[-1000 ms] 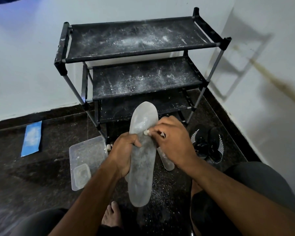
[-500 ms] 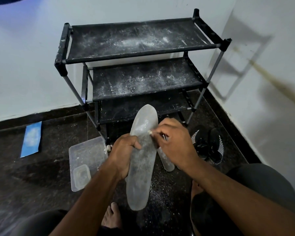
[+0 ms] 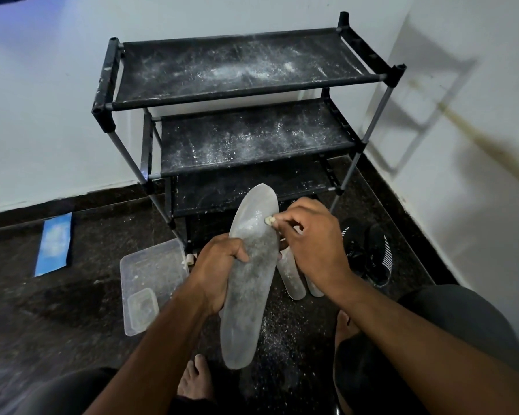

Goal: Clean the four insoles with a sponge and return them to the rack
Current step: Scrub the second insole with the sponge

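my left hand [image 3: 219,274] grips the dusty grey insole [image 3: 249,280] round its middle, holding it upright in front of the rack [image 3: 240,121], toe at twelve o'clock. my right hand [image 3: 309,244] pinches a small pale sponge piece [image 3: 268,220] against the insole's upper right edge. two more insoles [image 3: 294,280] lie on the floor [image 3: 72,310] at four o'clock of my left hand, a clear plastic tray [image 3: 150,274] at nine.

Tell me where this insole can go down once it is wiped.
The rack's top shelf and middle shelf hold nothing but white dust. The floor left of the plastic tray, toward the blue strip, is bare too. It is crowded at the rack's foot: other insoles and black shoes lie behind the hands.
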